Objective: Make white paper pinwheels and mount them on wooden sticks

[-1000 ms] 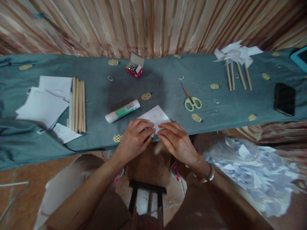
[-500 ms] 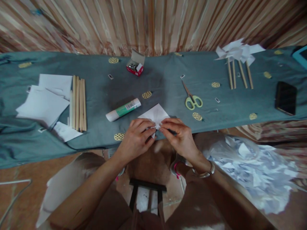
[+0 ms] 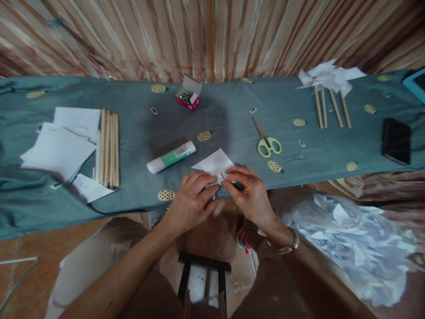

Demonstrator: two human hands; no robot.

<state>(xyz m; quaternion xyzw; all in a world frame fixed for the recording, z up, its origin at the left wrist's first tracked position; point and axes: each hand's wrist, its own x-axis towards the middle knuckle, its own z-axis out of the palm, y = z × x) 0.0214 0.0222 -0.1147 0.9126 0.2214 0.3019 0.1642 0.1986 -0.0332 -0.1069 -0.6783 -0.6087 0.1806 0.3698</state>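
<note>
A white folded paper (image 3: 217, 160) lies at the table's near edge, one corner pointing away from me. My left hand (image 3: 195, 195) pinches its near left part, fingers closed on it. From the right, my right hand (image 3: 249, 190) has thumb and forefinger closed at the middle of the paper; whether they hold something small there is too blurred to tell. A green and white glue stick (image 3: 171, 157) lies to the left of the paper. Beyond it stands an open red box (image 3: 188, 98) of small metal pieces. Scissors with green handles (image 3: 268, 145) rest to the right.
White sheets (image 3: 59, 146) and wooden sticks (image 3: 109, 148) lie at left. Paper pinwheels (image 3: 327, 77) on sticks and a dark phone (image 3: 396, 141) are at right. A clear bag of paper scraps (image 3: 352, 248) stands below the table's right side.
The thumb and forefinger of my right hand have shifted slightly at the paper's middle, and more of its right part shows. The whole view has moved a little.
</note>
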